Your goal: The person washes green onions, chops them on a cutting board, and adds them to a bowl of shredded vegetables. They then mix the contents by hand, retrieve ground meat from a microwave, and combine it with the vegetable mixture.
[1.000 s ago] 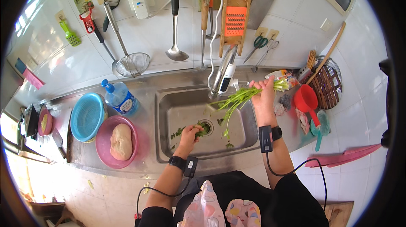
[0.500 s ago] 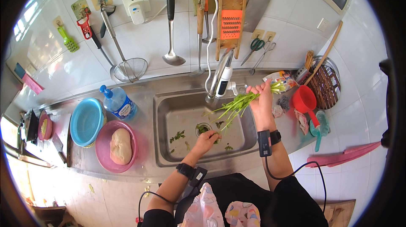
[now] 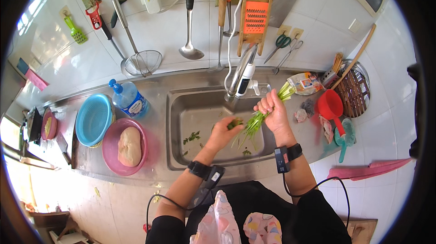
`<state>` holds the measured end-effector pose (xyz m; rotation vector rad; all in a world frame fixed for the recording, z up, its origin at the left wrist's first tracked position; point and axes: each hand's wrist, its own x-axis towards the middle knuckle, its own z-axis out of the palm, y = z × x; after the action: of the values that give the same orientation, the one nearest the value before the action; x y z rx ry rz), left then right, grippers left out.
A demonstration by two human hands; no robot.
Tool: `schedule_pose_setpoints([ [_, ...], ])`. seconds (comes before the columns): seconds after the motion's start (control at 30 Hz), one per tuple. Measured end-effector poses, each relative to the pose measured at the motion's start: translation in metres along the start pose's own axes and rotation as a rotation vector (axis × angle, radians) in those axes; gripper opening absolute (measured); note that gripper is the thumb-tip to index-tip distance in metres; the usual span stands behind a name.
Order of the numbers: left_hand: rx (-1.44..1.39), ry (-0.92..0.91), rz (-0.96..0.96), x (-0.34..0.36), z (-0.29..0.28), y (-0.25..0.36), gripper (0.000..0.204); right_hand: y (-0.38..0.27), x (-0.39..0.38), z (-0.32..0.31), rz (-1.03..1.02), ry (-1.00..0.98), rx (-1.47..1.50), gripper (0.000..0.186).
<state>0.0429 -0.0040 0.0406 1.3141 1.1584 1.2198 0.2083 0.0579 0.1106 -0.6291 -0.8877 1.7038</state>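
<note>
Over the right side of the steel sink (image 3: pixel 175 153), my right hand (image 3: pixel 275 114) is closed around a bunch of thin green stalks (image 3: pixel 284 92). Their pale ends stick up past the fist, and the thinner ends hang down into the sink. My left hand (image 3: pixel 221 134) is closed on a small tuft of green leaves (image 3: pixel 235 123), close to the hanging ends of the bunch. Loose leaf scraps (image 3: pixel 192 137) lie on the sink bottom. Behind the hands stands the faucet (image 3: pixel 245 78).
Left of the sink are a pink bowl (image 3: pixel 107 153) with dough (image 3: pixel 130 147), a blue basin (image 3: pixel 94 116) and a soap bottle (image 3: pixel 130 101). To the right sit a red ladle (image 3: pixel 330 103) and a plastic bag (image 3: pixel 304 83). Utensils hang on the wall.
My left hand has risen from the sink bottom toward the bunch, with leaves in its fingers. My right hand has lowered slightly, bringing the stalks nearer the left hand. The view has shifted a little.
</note>
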Motion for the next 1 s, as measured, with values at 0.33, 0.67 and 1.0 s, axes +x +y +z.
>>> schedule_pose_setpoints([
  [0.33, -0.696, 0.088, -0.366, 0.004, -0.008, 0.001, 0.003, -0.010, -0.005, -0.016, 0.104, 0.051, 0.141, 0.044],
  [0.67, -0.317, -0.030, -0.245, 0.008, 0.020, -0.003, 0.012, 0.018, -0.010, -0.006, 0.153, 0.034, -0.021, 0.043],
  [1.0, -0.496, 0.231, -0.227, -0.009, -0.085, -0.095, 0.018, -0.008, -0.016, -0.036, 0.021, 0.296, 0.022, 0.042],
])
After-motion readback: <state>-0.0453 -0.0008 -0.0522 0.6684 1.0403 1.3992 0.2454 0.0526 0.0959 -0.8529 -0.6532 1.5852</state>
